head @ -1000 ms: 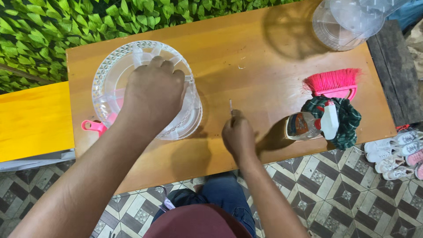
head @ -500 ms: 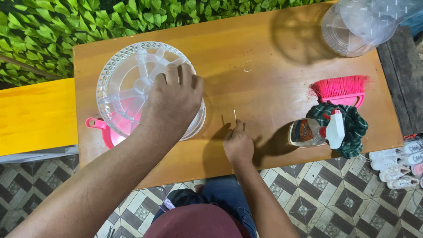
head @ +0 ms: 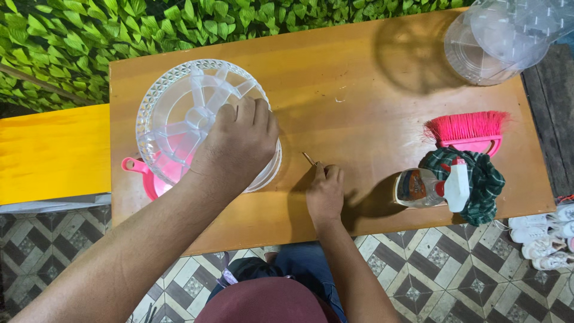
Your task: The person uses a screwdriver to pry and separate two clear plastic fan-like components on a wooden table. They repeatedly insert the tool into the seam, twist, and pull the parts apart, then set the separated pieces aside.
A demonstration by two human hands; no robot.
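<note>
Two hands busy: my left hand [head: 239, 146] grips the clear tray [head: 179, 113] over the pink dustpan [head: 143, 176]; my right hand [head: 324, 194] pinches a thin stick [head: 308, 158]. Tray could slide off sideways.

arms: 2, bare, no sleeves | cap: maroon | trousers: blue denim | wrists: no jewellery

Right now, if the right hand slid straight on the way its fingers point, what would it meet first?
The right hand points away across the wooden table, its grip on a thin stick. The way looks free up to the table's far edge and the leafy wall beyond, though depth is unclear.
</note>
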